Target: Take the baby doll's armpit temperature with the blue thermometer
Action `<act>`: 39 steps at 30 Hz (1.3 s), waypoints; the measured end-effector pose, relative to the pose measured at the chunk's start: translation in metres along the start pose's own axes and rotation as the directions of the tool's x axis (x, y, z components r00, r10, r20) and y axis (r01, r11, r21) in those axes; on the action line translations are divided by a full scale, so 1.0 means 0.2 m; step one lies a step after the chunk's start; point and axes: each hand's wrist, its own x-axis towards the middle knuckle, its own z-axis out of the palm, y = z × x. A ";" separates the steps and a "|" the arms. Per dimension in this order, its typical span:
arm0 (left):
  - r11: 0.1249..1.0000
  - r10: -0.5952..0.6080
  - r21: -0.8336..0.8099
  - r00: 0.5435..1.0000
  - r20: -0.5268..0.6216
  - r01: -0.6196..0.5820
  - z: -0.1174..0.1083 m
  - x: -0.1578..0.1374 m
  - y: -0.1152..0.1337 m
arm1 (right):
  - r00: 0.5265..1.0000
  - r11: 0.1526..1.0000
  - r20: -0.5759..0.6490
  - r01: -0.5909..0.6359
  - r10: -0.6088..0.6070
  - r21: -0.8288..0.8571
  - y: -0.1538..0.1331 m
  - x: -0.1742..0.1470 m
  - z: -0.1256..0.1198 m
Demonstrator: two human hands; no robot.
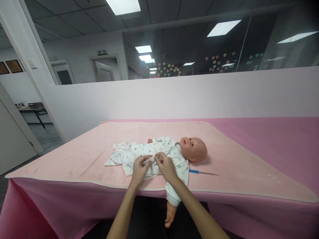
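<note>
A baby doll (194,149) lies on its back, its head to the right, dressed in a white printed baby shirt (159,146) and matching trousers. Over the doll's belly, my left hand (141,167) pinches the shirt front between thumb and fingers. My right hand (164,165) is closed on the same shirt front close beside it, fingertips almost meeting the left ones. Whether they grip a tie or just a fold of cloth is too small to tell. One doll arm (170,212) hangs over the table's front edge, beneath my right forearm.
A thin clear stick with a blue end (199,172), like a thermometer, lies right of the doll's shoulder. Under everything is a pale pink mat (74,159) on a darker pink tablecloth (286,142). A white half-wall (174,99) with glass above stands behind.
</note>
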 end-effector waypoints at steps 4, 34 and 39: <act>1.000 -0.016 -0.020 1.000 0.005 0.016 0.00 0.00 0.00 | 1.000 1.000 -0.006 -0.004 0.004 0.001 0.00 0.00 0.00; 0.970 0.117 0.212 0.993 0.033 -0.121 0.01 0.00 0.08 | 0.999 0.999 -0.013 -0.038 0.039 0.029 0.02 0.01 0.01; 0.972 0.106 0.208 0.994 0.037 -0.111 0.01 -0.01 0.08 | 0.999 0.998 -0.009 -0.040 0.040 0.038 0.02 0.01 0.01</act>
